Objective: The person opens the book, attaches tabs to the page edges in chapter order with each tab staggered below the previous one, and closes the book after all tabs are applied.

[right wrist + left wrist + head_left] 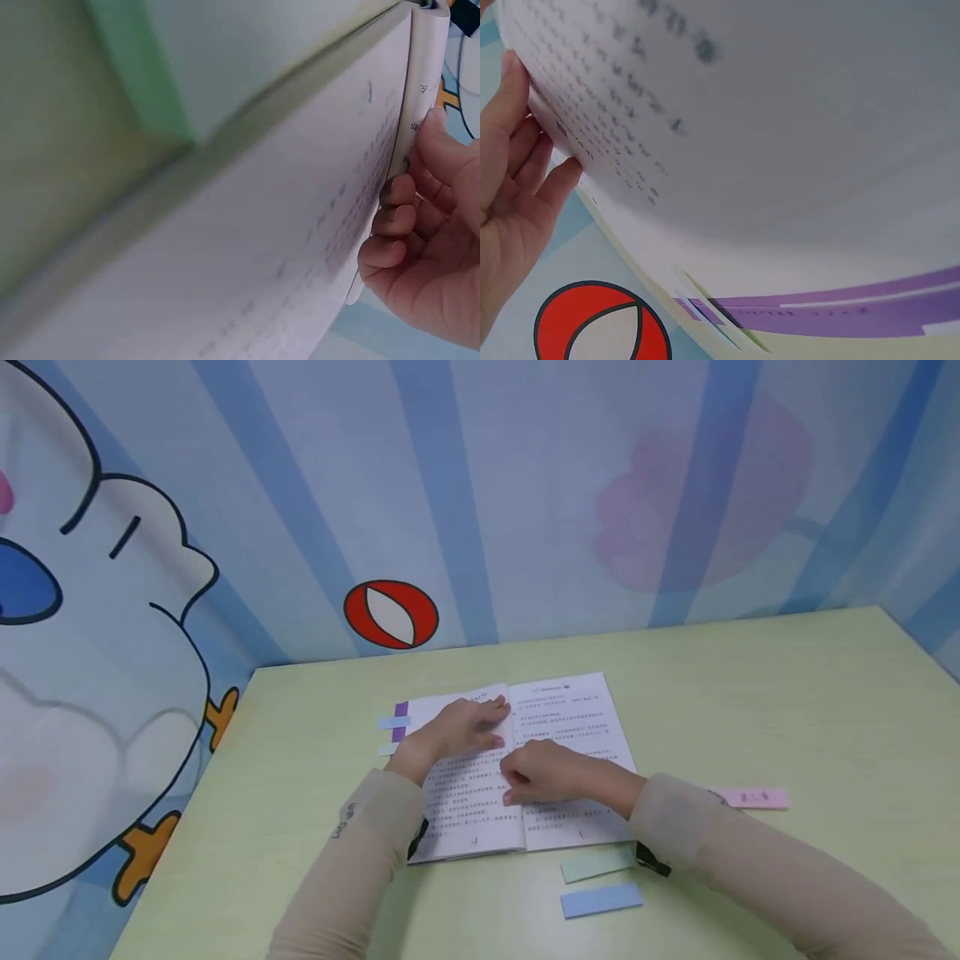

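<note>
An open book [577, 718] with printed pages lies on the table. My left hand [463, 727] rests on the left page, its fingers spread toward the centre fold; the left wrist view shows its thumb [564, 180] against the page. Just below it, my right hand [551, 772] presses at the fold. In the right wrist view its fingers [395, 220] are curled at the right page, while the thumb [435, 124] touches the left page. A light blue tab [393, 722] and a paler tab [387, 749] stick out past the purple left edge.
Below the book lie a pale green strip [597, 865] and a blue strip [602, 901]. To its right is a pink strip [757, 797] with handwriting, partly behind the right sleeve. A printed blue backdrop [525, 527] stands behind the light green table [750, 693].
</note>
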A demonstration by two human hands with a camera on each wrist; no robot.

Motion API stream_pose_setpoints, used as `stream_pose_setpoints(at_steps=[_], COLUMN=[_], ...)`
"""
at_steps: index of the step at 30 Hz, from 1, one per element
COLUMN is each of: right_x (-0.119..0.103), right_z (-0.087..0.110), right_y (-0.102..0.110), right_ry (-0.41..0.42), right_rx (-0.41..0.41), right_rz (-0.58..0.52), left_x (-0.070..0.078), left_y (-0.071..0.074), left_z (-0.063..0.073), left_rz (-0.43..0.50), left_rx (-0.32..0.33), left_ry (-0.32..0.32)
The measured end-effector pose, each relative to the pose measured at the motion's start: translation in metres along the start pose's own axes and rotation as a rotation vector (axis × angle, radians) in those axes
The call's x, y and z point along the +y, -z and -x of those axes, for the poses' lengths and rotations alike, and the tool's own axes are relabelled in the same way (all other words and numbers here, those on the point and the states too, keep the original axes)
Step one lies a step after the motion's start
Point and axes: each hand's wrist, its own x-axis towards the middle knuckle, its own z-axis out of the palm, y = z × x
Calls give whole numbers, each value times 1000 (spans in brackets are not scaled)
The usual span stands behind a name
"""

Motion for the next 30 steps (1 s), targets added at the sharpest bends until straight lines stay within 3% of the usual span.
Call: stream_pose_setpoints(at_steps=[9, 14, 17, 21, 25, 27, 30], right_x=[-13, -29, -32, -17, 4, 9, 6], right_z=[-11, -22, -26, -22, -11, -5, 4], right_y=[8, 12, 12, 9, 12, 14, 16], right_ry=[-146, -244, -273, -231, -109, -31, 69], right_rx=[-206, -315, -349, -267, -95, -10, 45], right_rz=[191, 379, 419, 277, 115, 126, 228], left_x=[1, 6, 9, 9, 6, 5, 4], left_y=[-1, 0, 0, -2, -2, -1, 2], left_z=[1, -2, -4, -3, -3, -3, -2], left_rz=[15, -62, -108, -123, -115, -93, -42], left_rx=[6, -5, -25, -40, -24, -19, -20], left_ry=[35, 59, 86, 100, 57, 46, 59])
